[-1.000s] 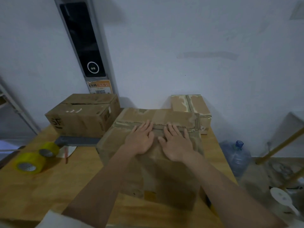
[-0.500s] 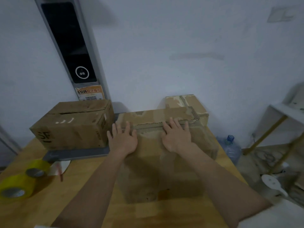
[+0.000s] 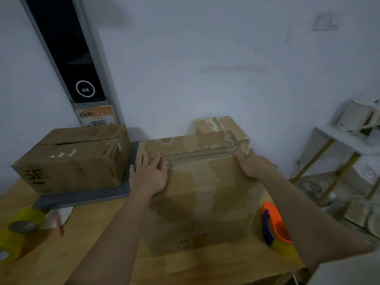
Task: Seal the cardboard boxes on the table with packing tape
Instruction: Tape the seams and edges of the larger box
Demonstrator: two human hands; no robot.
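Worktop (image 3: pixel 86 254): pale wood, carrying all items listed below

Centre box (image 3: pixel 205 192): largest carton and landmark for this entry; flaps closed, ragged torn strip along the top seam; no fresh tape discernible on that seam

Left box (image 3: pixel 72 161): left of centre box, just apart from it, resting on a grey slab; top seam slightly gaping, apparently unsealed

Rear box (image 3: pixel 218 126): behind centre box at its far right corner, against the wall; old tape remnants on top

Left hand (image 3: pixel 149 173): flat on centre box at the left end of the seam, fingers straight and spread, pressing down, gripping nothing

Right hand (image 3: pixel 254 165): at the right end of the same seam, near the far right corner of centre box, fingers extended over the top edge, pressing, holding nothing

Tape dispenser (image 3: pixel 274 227): orange and blue, loaded with yellowish tape, on the worktop just right of centre box, beside the right forearm

Tape rolls (image 3: pixel 18 233): two yellowish rolls, well left of centre box at the worktop's near left edge

Risks, as judged: flaps likely to spring up once either hand lifts for the dispenser, leaving a gap under the tape; poor adhesion over the torn, fuzzy seam; dispenser liable to be knocked off the worktop edge by the right forearm
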